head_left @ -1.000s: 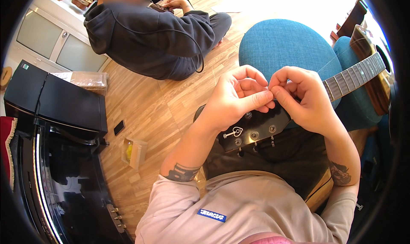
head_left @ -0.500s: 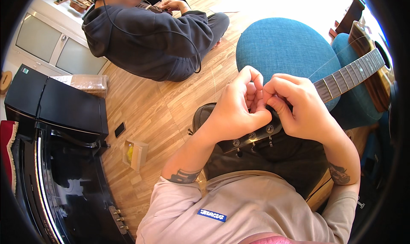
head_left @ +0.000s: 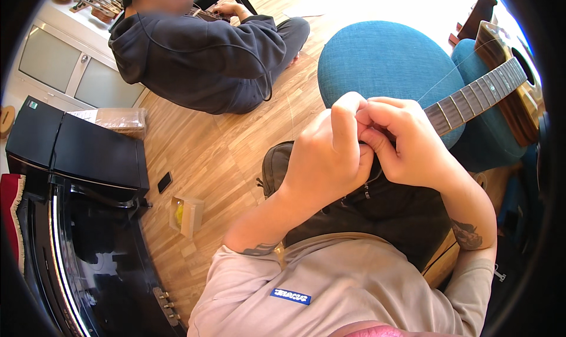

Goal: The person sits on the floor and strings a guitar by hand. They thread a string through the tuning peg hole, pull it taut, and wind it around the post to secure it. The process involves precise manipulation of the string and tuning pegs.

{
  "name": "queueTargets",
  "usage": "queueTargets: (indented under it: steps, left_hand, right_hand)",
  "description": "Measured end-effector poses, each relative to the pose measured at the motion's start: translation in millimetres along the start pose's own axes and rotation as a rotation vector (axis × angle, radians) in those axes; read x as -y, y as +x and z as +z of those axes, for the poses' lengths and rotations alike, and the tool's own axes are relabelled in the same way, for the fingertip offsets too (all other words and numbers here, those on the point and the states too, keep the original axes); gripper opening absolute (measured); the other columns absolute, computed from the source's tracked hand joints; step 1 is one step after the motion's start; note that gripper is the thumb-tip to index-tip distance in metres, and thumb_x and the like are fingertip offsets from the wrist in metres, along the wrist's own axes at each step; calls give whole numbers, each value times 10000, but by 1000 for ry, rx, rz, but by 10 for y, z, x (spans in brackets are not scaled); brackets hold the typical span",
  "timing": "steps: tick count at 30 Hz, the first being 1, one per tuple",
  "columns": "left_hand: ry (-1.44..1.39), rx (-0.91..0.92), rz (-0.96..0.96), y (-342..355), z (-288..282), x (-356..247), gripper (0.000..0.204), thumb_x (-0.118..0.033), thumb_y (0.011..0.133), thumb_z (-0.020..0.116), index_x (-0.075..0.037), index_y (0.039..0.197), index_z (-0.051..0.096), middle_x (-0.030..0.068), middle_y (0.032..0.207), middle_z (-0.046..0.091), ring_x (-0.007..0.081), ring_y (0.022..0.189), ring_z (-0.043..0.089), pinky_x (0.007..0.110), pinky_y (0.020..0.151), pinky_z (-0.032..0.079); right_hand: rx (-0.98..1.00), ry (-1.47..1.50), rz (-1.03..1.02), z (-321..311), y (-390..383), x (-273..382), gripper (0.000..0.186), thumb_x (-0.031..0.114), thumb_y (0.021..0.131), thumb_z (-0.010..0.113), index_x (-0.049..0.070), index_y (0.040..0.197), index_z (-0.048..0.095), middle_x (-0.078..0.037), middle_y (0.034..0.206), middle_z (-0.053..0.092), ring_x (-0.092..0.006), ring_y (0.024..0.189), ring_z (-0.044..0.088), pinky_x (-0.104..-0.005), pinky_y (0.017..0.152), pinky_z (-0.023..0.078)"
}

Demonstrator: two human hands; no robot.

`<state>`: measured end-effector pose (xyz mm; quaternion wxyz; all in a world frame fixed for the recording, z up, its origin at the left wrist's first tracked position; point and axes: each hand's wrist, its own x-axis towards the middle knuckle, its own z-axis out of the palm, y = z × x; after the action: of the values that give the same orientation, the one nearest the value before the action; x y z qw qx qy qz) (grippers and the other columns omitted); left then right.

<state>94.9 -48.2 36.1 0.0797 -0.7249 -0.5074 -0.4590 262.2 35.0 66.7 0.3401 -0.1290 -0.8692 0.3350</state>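
Head view: what's changed?
— Left hand point(head_left: 330, 151) has rolled inward beside right hand point(head_left: 407, 139), masking the work. Fingers curled; can't tell what's gripped.
— Guitar point(head_left: 477, 96)?
— Two-to-three o'clock from both.

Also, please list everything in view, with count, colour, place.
Glossy wooden guitar: 1, brown, right
Thin strand: at least 1, pale, beside guitar
Cushioned fabric seats: 2, blue, upper right
Seated person in hoodie: 1, dark, top
Glossy piano-like furniture: 1, black, left
Fringed cloth: 1, red, left edge
Flat rectangular phone: 1, black, floor
Open cardboard box: 1, brown, floor
Plastic-wrapped package: 1, brown, upper left
Panelled cabinet: 1, white, upper left
Small wooden objects: several, brown, upper left
Plank floor: 1, light brown, middle
Shirt: 1, beige, bottom
Left hand: 1, bare, centre
Right hand: 1, bare, centre
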Motion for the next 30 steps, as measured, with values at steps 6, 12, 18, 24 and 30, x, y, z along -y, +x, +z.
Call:
queueTargets:
  steps: [6,12,18,24,30]
  left_hand:
    - [-337,64,-179,-26,-27,13,544,93,866,659,14,1355,434,130,982,719,159,827,742,309,774,609]
    - [-839,-64,-525,-88,-17,-77,511,61,987,761,-12,1364,423,150,1061,756,191,1009,776,315,947,615]
    - [-940,-112,-601,-111,-37,-67,401,70,986,738,-21,1289,492,128,1041,741,158,955,761,306,892,627]
    - [-1198,-210,-643,-171,-35,99,283,77,954,674,-36,1182,550,77,997,695,114,843,679,271,775,573]
    - [-1066,-126,-691,-73,-40,-79,388,99,890,679,-50,1203,506,17,957,643,25,816,595,199,741,505]
  right_hand:
    - [-93,61,70,11,-21,-9,47,-4,920,720,-1,943,680,-139,850,694,-306,714,682,-378,659,539]
    - [-253,53,89,57,-50,-5,86,3,920,765,8,980,704,-79,833,678,-163,648,638,-293,602,502]
    - [-235,28,40,58,-67,4,85,3,923,759,15,991,711,-79,833,665,-188,656,647,-304,608,510]
    - [-105,-80,-62,46,-48,44,76,18,957,710,35,1030,723,-120,867,672,-325,744,691,-395,659,539]
    - [-102,-104,-114,62,-86,12,115,20,956,704,63,1061,723,-119,866,624,-356,724,653,-431,648,526]
